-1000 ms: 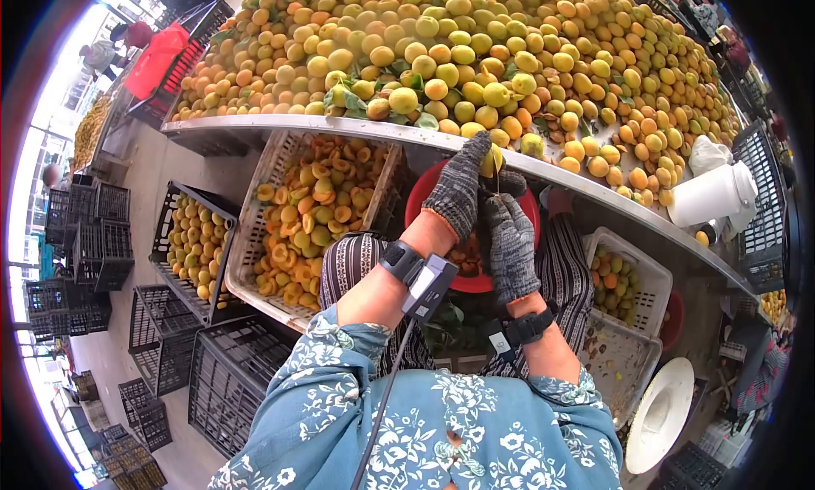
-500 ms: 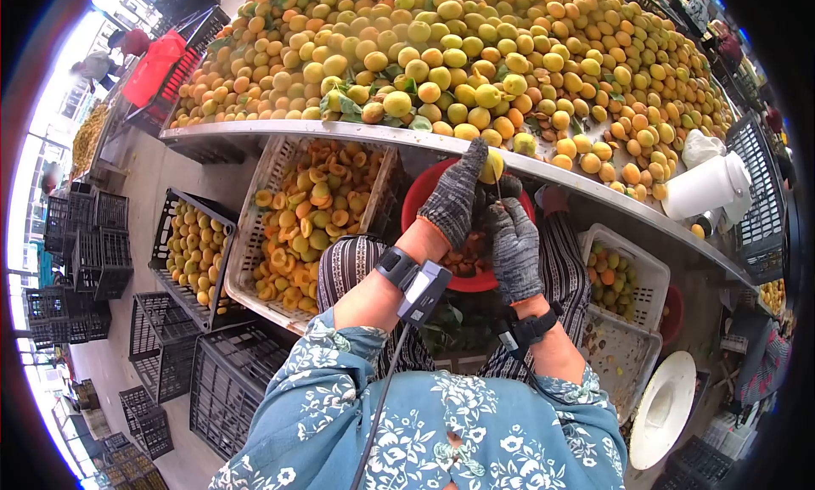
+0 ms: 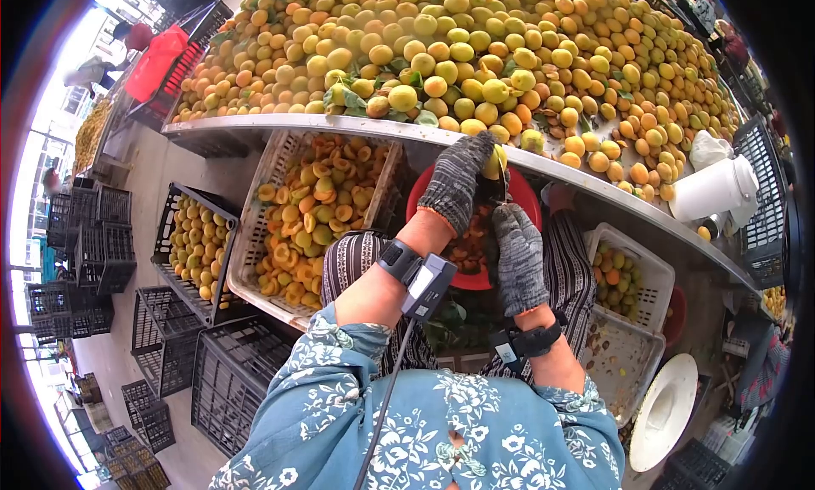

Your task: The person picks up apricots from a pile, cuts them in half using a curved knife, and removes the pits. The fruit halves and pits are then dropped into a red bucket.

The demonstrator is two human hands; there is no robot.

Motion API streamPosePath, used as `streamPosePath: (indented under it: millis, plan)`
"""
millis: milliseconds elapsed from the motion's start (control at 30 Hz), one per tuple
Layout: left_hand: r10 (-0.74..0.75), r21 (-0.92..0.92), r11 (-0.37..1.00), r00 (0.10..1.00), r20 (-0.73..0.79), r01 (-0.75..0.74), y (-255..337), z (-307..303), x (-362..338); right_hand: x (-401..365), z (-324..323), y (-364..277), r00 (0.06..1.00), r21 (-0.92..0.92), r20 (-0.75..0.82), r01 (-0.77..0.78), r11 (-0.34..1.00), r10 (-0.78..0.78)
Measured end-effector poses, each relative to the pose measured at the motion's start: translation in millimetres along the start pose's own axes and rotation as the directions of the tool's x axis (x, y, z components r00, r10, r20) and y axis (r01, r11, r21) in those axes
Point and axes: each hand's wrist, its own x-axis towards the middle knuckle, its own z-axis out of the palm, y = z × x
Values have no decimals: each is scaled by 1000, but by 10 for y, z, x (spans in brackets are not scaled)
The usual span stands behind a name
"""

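Note:
My left hand (image 3: 458,180), in a grey knitted glove, grips a yellow-green apricot (image 3: 495,162) just below the metal table edge. My right hand (image 3: 519,256), gloved the same way, is closed around a small knife whose thin blade (image 3: 508,187) points up beside the fruit. Under both hands stands a red basin (image 3: 528,203) with orange pieces inside. Halved apricots (image 3: 314,205) fill a white crate (image 3: 241,250) to the left. Whole apricots (image 3: 441,53) are heaped on the metal-edged table (image 3: 594,184).
Black crates (image 3: 238,384) stand on the floor at left, one holding apricots (image 3: 197,248). To the right are a white bucket (image 3: 709,190), a white crate of greenish fruit (image 3: 613,278), a shallow tray (image 3: 620,363) and a pale hat (image 3: 665,412). A person (image 3: 93,70) appears far left.
My right hand has dropped slightly lower, away from the apricot. My left hand still holds the fruit, turned a little. The whole view has shifted slightly.

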Motion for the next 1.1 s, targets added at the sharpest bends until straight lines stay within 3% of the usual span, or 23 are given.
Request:
streamPosePath:
  millis: [100,167,233,300,433,500,633,700,733,800,900,1033,1100]
  plan:
    - [-78,-97,992,997,-28,75,22,39,-39,-59,24,-25,999,15,28,-30,999,30]
    - [-235,-170,961,969,-81,219,106,162,-145,-5,-49,33,998,-5,64,-26,1000,26]
    - [-215,-109,972,975,-58,208,39,156,-139,60,-104,133,995,-26,97,-20,999,22]
    - [-193,-46,980,981,-32,192,25,174,-145,116,-108,188,985,55,114,126,990,-132]
    - [-194,47,978,973,-126,202,79,248,-198,143,-66,135,997,14,54,48,999,-49]
    - [-186,52,979,971,-147,196,74,270,-204,185,-74,174,922,-341,64,379,860,-381]
    - [-176,23,983,968,-179,183,28,254,-188,127,-65,95,957,-454,24,268,850,-288]
    - [-184,9,982,966,-184,188,1,255,-184,257,-135,276,964,-245,68,264,933,-256]
    - [-219,-64,975,962,-161,211,-19,267,-189,282,-143,349,964,-245,66,265,933,-257]
    - [-251,-137,963,959,-134,233,-35,270,-186,306,-125,441,993,27,49,110,994,-111]
    - [-325,-223,928,942,-85,300,-41,248,-188,301,-108,452,994,181,87,50,982,-66]
    - [-263,-221,945,962,-74,241,-77,253,-212,198,-32,365,997,249,47,53,967,-67]
    - [-243,-231,947,968,-57,224,-83,269,-238,138,-5,268,996,415,90,-15,910,-25]
